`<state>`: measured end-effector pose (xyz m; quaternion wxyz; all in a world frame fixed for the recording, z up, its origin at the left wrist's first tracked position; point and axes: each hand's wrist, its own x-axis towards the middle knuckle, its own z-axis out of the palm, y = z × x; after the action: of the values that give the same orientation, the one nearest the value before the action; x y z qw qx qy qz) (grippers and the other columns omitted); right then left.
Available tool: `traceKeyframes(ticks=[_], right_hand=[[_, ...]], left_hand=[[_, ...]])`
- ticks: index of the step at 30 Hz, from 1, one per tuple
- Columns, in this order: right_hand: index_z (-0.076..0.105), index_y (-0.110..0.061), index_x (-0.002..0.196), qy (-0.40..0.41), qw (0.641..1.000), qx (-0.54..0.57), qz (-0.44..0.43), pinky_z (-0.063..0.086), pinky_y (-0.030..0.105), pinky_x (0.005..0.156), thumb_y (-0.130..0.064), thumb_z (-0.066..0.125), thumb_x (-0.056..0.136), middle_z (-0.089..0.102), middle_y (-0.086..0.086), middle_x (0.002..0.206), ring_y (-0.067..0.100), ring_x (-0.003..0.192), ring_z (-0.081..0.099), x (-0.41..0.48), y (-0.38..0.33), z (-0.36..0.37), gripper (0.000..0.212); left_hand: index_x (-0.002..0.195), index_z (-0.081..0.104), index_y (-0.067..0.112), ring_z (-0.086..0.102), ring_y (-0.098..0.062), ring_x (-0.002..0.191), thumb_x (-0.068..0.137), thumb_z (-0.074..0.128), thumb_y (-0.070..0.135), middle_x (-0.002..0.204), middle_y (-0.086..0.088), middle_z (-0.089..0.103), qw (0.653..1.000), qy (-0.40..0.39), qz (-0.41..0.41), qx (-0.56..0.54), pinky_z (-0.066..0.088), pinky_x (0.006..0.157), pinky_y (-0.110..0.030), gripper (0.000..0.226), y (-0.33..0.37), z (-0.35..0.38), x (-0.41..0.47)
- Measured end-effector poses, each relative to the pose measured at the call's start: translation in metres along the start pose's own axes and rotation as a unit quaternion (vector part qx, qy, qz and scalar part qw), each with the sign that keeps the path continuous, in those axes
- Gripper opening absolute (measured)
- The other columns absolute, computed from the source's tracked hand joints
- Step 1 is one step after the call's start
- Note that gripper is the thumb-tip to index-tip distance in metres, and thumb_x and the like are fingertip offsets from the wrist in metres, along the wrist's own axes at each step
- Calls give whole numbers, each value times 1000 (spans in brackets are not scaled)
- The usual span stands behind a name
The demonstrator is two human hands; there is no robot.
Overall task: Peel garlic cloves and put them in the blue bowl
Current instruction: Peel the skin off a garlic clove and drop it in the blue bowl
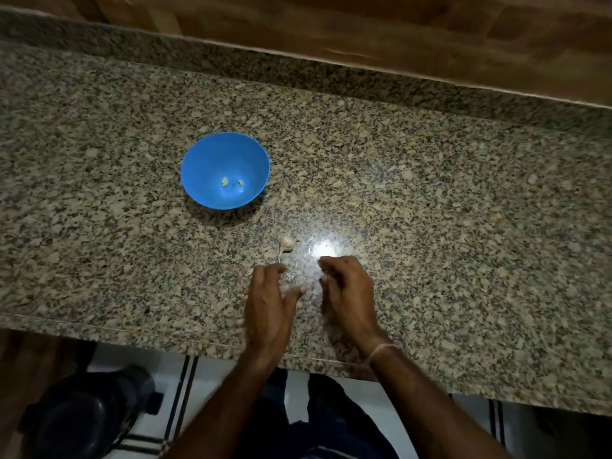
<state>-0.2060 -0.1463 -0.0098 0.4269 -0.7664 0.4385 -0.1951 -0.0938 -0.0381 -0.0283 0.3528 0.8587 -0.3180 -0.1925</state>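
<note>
- Forearms first: both of mine reach up over the counter's (430, 210) near edge, with a thin pale thread (381, 351) round the right wrist.
- Left hand (270, 303) is wide, fingers loosely spread and thumb out to the side, holding nothing. Its fingertips point down by the peel scraps (288, 276).
- Right hand (347, 293) sits just beside it, fingers curled tight inward. I cannot tell whether anything is pinched inside.
- Garlic (287, 244) lies on the counter just beyond my left fingertips, between the hands and the bowl. It is a small, pale, rounded piece in papery skin with a thin stalk trailing toward me.
- Peel scraps are thin, whitish and wispy, hard to pick out against the stone.
- Bowl (212, 154) is bright blue, round, smooth and matte like plastic. It stands toward the counter's left half, well apart from my hands.
- Two small yellowish peeled cloves (224, 182) lie side by side at the bowl's bottom.
- Counter is polished speckled granite in tan, grey and black, with a bright glare spot just past my right hand.
- Brown wood (364, 28) runs along the far edge.
- Below the near edge are white floor tiles (205, 376) with dark stripes.
</note>
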Motion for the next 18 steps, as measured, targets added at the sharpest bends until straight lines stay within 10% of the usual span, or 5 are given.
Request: traceKeyframes(ticks=[12,18], right_hand=[[72,-13,121,-72,996,-1,-56,50,12,91,2,68,95,63,-7,109,-2,103,61,-7,20,-27,31],[64,-6,129,-139,977,-95,-128,48,32,95,-1,71,91,57,10,123,25,111,56,24,18,-1,38]], left_hand=[[94,72,20,57,-16,87,92,75,8,91,7,65,995,88,-17,44,53,67,-36,13,13,19,9],[83,58,21,54,-19,81,93,64,-4,83,5,59,994,89,-26,61,42,62,-30,28,7,12,2]])
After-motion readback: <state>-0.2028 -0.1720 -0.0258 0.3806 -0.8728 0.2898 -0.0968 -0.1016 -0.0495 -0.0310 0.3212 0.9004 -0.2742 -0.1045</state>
